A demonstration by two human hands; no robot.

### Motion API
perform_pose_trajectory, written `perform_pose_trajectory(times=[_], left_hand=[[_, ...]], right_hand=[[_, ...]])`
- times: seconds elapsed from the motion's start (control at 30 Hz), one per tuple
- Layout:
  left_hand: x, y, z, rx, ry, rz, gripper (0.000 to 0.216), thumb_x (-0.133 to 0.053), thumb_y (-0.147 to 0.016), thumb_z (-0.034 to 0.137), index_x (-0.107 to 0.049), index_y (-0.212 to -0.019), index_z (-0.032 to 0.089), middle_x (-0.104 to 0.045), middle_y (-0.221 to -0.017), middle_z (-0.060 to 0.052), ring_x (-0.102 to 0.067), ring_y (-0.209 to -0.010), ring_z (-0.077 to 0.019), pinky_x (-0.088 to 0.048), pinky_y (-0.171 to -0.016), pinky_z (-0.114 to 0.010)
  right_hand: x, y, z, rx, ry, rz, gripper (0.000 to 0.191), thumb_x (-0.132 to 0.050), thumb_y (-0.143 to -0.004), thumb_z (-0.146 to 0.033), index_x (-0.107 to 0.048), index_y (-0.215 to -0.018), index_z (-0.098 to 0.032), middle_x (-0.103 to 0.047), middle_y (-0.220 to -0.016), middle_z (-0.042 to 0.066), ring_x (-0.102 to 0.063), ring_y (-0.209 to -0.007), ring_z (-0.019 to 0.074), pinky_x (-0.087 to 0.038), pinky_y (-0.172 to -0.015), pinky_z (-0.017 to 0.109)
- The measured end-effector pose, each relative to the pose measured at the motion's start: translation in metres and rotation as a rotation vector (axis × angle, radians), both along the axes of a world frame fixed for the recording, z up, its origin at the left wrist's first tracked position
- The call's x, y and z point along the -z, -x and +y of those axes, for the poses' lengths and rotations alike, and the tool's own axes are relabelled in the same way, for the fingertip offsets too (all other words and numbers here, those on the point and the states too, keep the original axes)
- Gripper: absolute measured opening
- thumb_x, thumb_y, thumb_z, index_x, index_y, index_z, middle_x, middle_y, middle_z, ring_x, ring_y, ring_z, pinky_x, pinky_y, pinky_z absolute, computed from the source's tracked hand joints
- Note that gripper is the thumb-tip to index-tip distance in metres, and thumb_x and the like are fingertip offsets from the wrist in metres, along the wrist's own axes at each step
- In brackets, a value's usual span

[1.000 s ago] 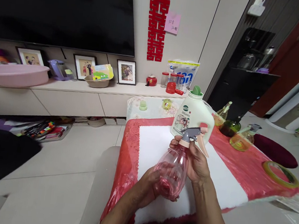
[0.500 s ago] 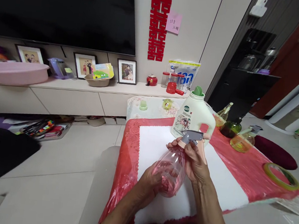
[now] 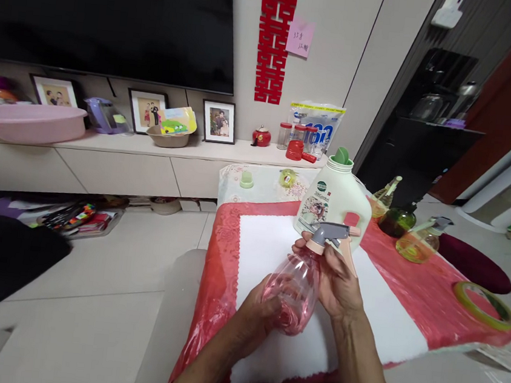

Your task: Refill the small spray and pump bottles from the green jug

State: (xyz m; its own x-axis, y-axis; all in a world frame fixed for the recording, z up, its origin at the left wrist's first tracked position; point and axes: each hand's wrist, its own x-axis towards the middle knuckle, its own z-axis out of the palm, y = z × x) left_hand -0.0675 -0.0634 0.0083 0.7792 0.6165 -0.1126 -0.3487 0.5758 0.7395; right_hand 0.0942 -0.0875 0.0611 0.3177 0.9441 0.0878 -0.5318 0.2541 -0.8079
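A clear pink spray bottle (image 3: 293, 293) with a grey and peach trigger head (image 3: 329, 233) is tilted above a white cloth (image 3: 263, 247). My left hand (image 3: 254, 316) is closed around the lower body of the bottle. At its neck, just under the trigger head, the fingers of my right hand (image 3: 337, 279) are wrapped round the collar. Right behind the spray head stands a large pale-green detergent jug (image 3: 335, 194), its mouth uncapped and a green spout (image 3: 342, 156) showing. A light-green cap (image 3: 246, 180) sits on the far left of the table.
On the right of the red plastic-covered table (image 3: 217, 273) stand an amber spray bottle (image 3: 419, 242), a dark green bottle (image 3: 397, 220) and a roll of tape (image 3: 485, 306). Red-lidded jars (image 3: 284, 136) and a white-blue bag (image 3: 319, 125) are on the cabinet behind.
The whole view has shifted slightly. Both hands keep hold of the spray bottle, with only a small shift of the right fingers near the collar.
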Motion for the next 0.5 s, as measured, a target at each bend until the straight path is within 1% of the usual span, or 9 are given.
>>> perform_pose_trajectory(times=[0.1,0.23,0.33,0.43,0.5], left_hand=[[-0.0008,0.0002,-0.0004,-0.002,-0.011,-0.015,0.078,-0.092,-0.056,0.058,-0.064,-0.117,0.017,-0.067,-0.105,-0.011,-0.063,-0.082,-0.019,-0.049,-0.07,-0.03],[0.0036,-0.0004,-0.0014,-0.039,-0.072,-0.023,0.073,-0.091,-0.06,0.057,-0.066,-0.115,0.017,-0.068,-0.106,-0.011,-0.063,-0.084,-0.0194,-0.047,-0.073,-0.03],[0.0061,-0.0007,-0.0018,-0.071,-0.105,-0.008,0.075,-0.09,-0.06,0.055,-0.064,-0.121,0.02,-0.068,-0.111,-0.011,-0.064,-0.086,-0.0207,-0.047,-0.075,-0.032],[0.0035,-0.0004,-0.0021,-0.095,-0.134,0.018,0.073,-0.091,-0.061,0.052,-0.064,-0.12,0.019,-0.068,-0.111,-0.011,-0.063,-0.09,-0.0216,-0.047,-0.078,-0.032],[0.0,0.0001,-0.0022,-0.066,-0.097,0.013,0.071,-0.09,-0.061,0.052,-0.064,-0.118,0.018,-0.068,-0.108,-0.01,-0.063,-0.089,-0.0213,-0.047,-0.076,-0.032]], right_hand=[[0.0004,-0.0013,-0.0007,-0.005,-0.004,-0.001,0.047,-0.088,-0.067,-0.045,-0.076,-0.103,-0.017,-0.07,-0.104,0.012,-0.067,-0.103,0.0291,-0.049,-0.106,0.055],[0.0047,0.0002,0.0006,0.071,-0.018,0.016,0.04,-0.09,-0.065,-0.04,-0.074,-0.097,-0.02,-0.07,-0.1,0.007,-0.068,-0.098,0.0266,-0.05,-0.105,0.055],[0.0068,-0.0006,0.002,0.122,-0.019,0.015,0.04,-0.091,-0.064,-0.034,-0.072,-0.097,-0.022,-0.07,-0.097,0.004,-0.068,-0.093,0.0241,-0.051,-0.105,0.053],[0.0064,-0.002,0.003,0.114,-0.012,-0.002,0.044,-0.091,-0.064,-0.034,-0.071,-0.101,-0.022,-0.071,-0.098,0.005,-0.068,-0.093,0.0241,-0.051,-0.104,0.052],[0.0057,-0.0024,0.0031,0.084,-0.012,-0.015,0.046,-0.09,-0.067,-0.038,-0.071,-0.105,-0.023,-0.071,-0.104,0.006,-0.069,-0.095,0.0252,-0.051,-0.103,0.053]])
